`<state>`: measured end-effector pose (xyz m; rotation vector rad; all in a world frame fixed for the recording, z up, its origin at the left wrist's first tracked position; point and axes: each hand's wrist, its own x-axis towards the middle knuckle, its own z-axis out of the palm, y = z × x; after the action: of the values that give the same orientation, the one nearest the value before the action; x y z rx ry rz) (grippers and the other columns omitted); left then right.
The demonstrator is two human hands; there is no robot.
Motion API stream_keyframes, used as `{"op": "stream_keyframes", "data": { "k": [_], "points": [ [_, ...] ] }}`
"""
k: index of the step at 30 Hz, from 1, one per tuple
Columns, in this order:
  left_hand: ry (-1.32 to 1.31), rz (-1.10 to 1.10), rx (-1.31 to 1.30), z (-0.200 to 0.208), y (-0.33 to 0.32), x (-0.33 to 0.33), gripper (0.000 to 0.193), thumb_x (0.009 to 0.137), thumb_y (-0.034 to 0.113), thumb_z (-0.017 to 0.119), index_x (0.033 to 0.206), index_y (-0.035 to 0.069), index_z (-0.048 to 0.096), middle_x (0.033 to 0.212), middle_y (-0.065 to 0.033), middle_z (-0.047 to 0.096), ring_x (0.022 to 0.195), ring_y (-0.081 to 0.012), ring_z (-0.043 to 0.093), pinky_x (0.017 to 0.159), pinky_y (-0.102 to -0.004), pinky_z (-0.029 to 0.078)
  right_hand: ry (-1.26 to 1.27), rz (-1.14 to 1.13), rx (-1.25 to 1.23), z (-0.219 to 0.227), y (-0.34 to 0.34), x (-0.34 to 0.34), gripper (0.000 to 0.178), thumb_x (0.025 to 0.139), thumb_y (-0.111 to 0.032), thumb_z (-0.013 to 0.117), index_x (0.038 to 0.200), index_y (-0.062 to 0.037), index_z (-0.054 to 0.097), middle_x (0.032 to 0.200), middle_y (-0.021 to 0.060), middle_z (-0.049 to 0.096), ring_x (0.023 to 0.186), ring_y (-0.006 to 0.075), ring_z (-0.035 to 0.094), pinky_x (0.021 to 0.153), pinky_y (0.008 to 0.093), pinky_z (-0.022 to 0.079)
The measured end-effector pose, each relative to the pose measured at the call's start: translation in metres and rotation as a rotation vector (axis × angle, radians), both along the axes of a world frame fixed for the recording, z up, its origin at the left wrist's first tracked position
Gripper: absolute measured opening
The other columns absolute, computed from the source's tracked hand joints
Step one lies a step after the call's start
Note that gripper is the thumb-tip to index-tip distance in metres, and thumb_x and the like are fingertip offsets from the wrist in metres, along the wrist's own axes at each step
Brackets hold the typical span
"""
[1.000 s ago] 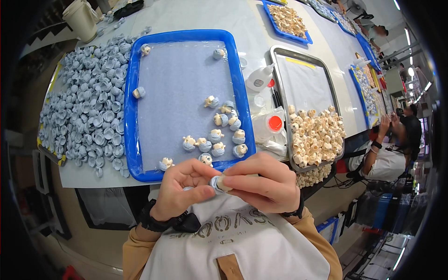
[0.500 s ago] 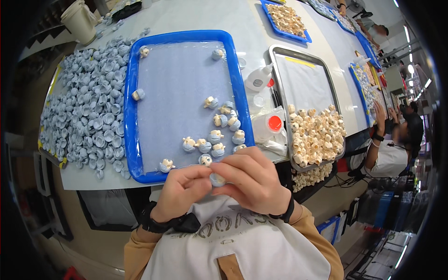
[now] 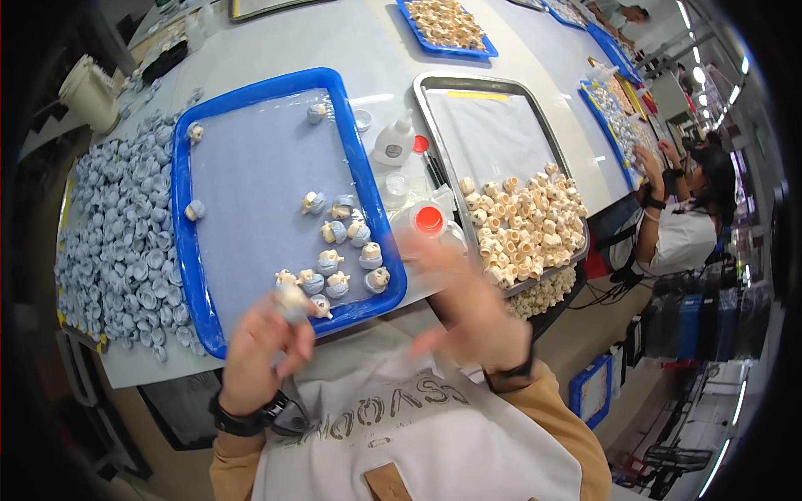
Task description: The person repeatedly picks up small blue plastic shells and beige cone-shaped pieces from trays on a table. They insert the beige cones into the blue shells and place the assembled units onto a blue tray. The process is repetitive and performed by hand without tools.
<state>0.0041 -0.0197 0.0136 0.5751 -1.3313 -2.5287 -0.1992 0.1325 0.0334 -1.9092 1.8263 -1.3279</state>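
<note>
Doll head (image 3: 291,302), rounded but blurred, is pinched in your left hand (image 3: 257,351) by the blue tray (image 3: 362,167)'s near edge; your right hand (image 3: 476,321) spreads open. Beyond clustered heads (image 3: 332,232), smooth lining (image 3: 251,171) stretches toward the raised far rim (image 3: 257,90).

Tan sleeves (image 3: 576,430), black wristbands (image 3: 241,419), white front (image 3: 468,451) with dark lettering (image 3: 388,407).

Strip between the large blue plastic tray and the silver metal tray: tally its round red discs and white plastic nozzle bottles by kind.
Round red discs: 2
White plastic nozzle bottle: 1
Total: 3
</note>
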Motion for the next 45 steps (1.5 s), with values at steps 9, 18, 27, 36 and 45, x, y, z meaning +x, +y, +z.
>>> {"op": "stream_keyframes", "data": {
  "k": [9,18,27,36,45],
  "points": [
    [0.181,0.135,0.54,0.004,-0.004,-0.016,0.044,0.088,0.017,0.049,0.126,0.0,0.035,0.092,-0.0086,0.047,0.066,-0.0125,0.044,0.054,-0.022,0.036,0.337,-0.701,0.781,-0.008,0.074,-0.277,0.03,0.075,-0.018,0.066,0.1,-0.0017,0.065,0.078,0.0155,0.065,0.073,0.0242,0.063,0.067,0.033,0.049],
    [0.077,-0.302,0.248,0.005,-0.005,0.006,0.024,0.096,0.017,0.044,0.108,-0.002,0.053,0.087,-0.0086,0.059,0.065,-0.0073,0.052,0.056,-0.0202,0.044,0.447,-0.592,0.451,0.014,0.039,-0.229,0.012,0.071,-0.006,0.063,0.08,0.0012,0.059,0.071,0.0109,0.059,0.062,0.0182,0.057,0.058,0.0314,0.046],
    [0.305,-0.274,0.07,-0.007,0.007,0.0,0.032,0.095,0.019,0.046,0.118,-0.003,0.053,0.089,-0.0091,0.058,0.07,-0.0103,0.054,0.056,-0.0216,0.043,0.118,0.296,-0.245,0.022,-0.037,0.041,0.025,0.068,-0.005,0.067,0.092,-0.0019,0.064,0.099,0.0105,0.063,0.083,0.0267,0.061,0.066,0.0319,0.05],
    [0.117,-0.052,0.156,-0.006,0.012,0.006,0.025,0.086,0.006,0.06,0.109,-0.002,0.052,0.087,-0.0056,0.057,0.068,-0.0081,0.055,0.054,-0.0199,0.045,0.006,0.165,-0.154,0.004,-0.037,0.05,0.034,0.064,-0.002,0.069,0.097,0.0001,0.062,0.099,0.0128,0.062,0.089,0.028,0.061,0.071,0.0352,0.05],
    [0.173,0.031,0.02,-0.006,0.012,0.002,0.041,0.087,0.007,0.053,0.126,-0.005,0.045,0.111,-0.0109,0.048,0.075,-0.0144,0.058,0.064,-0.0236,0.047,0.16,-0.233,-0.08,0.034,-0.013,0.008,0.032,0.062,0.006,0.065,0.093,-0.001,0.064,0.09,0.012,0.06,0.077,0.024,0.06,0.067,0.0324,0.048]
  ]
}}
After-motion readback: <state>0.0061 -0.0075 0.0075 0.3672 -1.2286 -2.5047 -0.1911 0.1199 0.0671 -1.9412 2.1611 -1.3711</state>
